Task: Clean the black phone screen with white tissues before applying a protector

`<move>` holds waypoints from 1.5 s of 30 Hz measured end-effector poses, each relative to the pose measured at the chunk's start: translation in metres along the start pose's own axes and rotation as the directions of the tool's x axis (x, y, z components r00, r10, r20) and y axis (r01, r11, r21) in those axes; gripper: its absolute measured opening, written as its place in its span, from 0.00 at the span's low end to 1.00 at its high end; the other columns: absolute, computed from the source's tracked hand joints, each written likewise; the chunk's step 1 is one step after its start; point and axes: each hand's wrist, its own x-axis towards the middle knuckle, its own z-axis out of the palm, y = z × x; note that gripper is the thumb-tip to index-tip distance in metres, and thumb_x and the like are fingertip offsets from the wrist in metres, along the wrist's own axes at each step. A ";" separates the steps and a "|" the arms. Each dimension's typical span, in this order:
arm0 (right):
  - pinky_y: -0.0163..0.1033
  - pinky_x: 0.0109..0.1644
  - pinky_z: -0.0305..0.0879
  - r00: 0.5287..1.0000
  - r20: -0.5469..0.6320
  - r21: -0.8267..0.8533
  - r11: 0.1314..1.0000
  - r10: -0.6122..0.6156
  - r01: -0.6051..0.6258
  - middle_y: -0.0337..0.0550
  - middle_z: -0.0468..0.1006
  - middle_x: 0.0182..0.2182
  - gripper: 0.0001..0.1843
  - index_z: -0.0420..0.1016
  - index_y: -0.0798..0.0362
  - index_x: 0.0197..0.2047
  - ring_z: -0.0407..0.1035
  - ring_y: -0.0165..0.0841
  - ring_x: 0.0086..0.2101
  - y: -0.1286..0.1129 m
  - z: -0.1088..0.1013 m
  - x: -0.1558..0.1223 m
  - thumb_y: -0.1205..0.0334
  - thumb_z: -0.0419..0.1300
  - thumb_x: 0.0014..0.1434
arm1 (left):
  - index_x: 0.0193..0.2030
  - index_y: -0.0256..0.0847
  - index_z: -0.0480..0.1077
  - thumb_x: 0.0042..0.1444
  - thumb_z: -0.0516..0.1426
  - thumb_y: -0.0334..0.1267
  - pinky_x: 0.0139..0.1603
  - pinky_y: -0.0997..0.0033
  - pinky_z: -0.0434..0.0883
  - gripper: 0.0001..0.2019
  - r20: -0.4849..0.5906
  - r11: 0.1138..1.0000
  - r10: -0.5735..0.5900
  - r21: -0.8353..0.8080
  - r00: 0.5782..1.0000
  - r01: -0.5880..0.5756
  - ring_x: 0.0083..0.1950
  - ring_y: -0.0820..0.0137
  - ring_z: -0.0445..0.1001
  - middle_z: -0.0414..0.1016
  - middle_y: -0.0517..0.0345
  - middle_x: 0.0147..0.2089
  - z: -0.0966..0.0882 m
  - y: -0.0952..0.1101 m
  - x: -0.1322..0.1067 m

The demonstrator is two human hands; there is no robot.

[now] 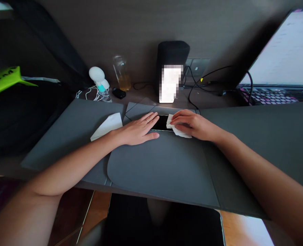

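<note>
A black phone (162, 123) lies flat on a grey desk mat (167, 164). My left hand (138, 129) rests flat on the mat with its fingers stretched out, the fingertips touching the phone's left end. My right hand (192, 124) has its fingers closed on a crumpled white wipe (175, 129) and presses it against the phone's right end. A folded white paper packet (107, 125) lies on the mat just left of my left hand.
At the back stand a black speaker (172, 54), a clear jar with yellow liquid (122, 72), a small white and teal gadget (99, 80) and black cables (205, 80). An open laptop (282, 68) sits at the right. A green object (4, 79) lies at the left.
</note>
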 end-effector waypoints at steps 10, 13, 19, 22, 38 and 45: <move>0.53 0.57 0.65 0.999 -0.036 -0.047 0.998 0.041 -0.043 0.52 0.73 0.49 0.15 0.72 0.52 0.54 0.67 0.42 0.51 0.000 0.004 0.000 0.60 0.52 0.68 | 0.74 0.35 0.38 0.70 0.40 0.55 0.73 0.59 0.41 0.34 0.004 1.000 0.010 0.008 1.000 -0.010 0.76 0.58 0.34 0.34 0.46 0.77 -0.001 0.001 0.002; 0.52 0.57 0.65 1.000 -0.019 -0.039 0.999 0.017 -0.018 0.51 0.73 0.48 0.14 0.73 0.52 0.52 0.67 0.41 0.50 -0.003 0.004 0.002 0.61 0.51 0.68 | 0.74 0.34 0.38 0.70 0.40 0.54 0.73 0.60 0.40 0.34 0.007 1.000 0.007 0.015 1.000 -0.007 0.76 0.58 0.34 0.34 0.45 0.77 -0.001 0.000 0.002; 0.53 0.58 0.64 0.999 -0.036 0.016 0.999 0.034 -0.034 0.52 0.72 0.51 0.15 0.72 0.52 0.55 0.66 0.42 0.53 -0.001 0.007 0.004 0.61 0.52 0.68 | 0.74 0.37 0.36 0.70 0.40 0.55 0.73 0.58 0.40 0.34 -0.016 0.999 0.033 -0.006 0.999 -0.033 0.76 0.58 0.34 0.34 0.46 0.77 0.001 -0.001 0.002; 0.53 0.59 0.64 0.999 -0.027 0.013 0.999 0.039 -0.039 0.52 0.72 0.50 0.14 0.73 0.52 0.53 0.67 0.41 0.52 0.002 0.004 0.001 0.61 0.52 0.68 | 0.74 0.36 0.37 0.70 0.41 0.55 0.73 0.60 0.40 0.34 0.000 1.000 0.018 0.003 1.000 -0.018 0.76 0.59 0.33 0.34 0.46 0.77 -0.001 0.000 0.002; 0.54 0.57 0.66 0.996 -0.064 -0.097 0.993 0.058 -0.064 0.51 0.73 0.49 0.15 0.74 0.52 0.53 0.68 0.42 0.50 0.002 0.005 0.002 0.60 0.52 0.68 | 0.75 0.40 0.32 0.67 0.45 0.61 0.73 0.58 0.42 0.40 -0.005 0.999 0.026 -0.021 1.000 -0.026 0.76 0.58 0.33 0.32 0.47 0.77 0.001 -0.001 0.001; 0.53 0.59 0.65 1.000 -0.025 -0.109 0.994 -0.002 -0.001 0.52 0.72 0.52 0.18 0.70 0.53 0.58 0.67 0.42 0.53 -0.012 0.017 0.015 0.62 0.48 0.70 | 0.75 0.40 0.30 0.67 0.44 0.62 0.73 0.58 0.42 0.41 0.002 1.000 0.013 -0.019 1.000 -0.013 0.76 0.57 0.31 0.27 0.48 0.77 0.001 -0.001 0.001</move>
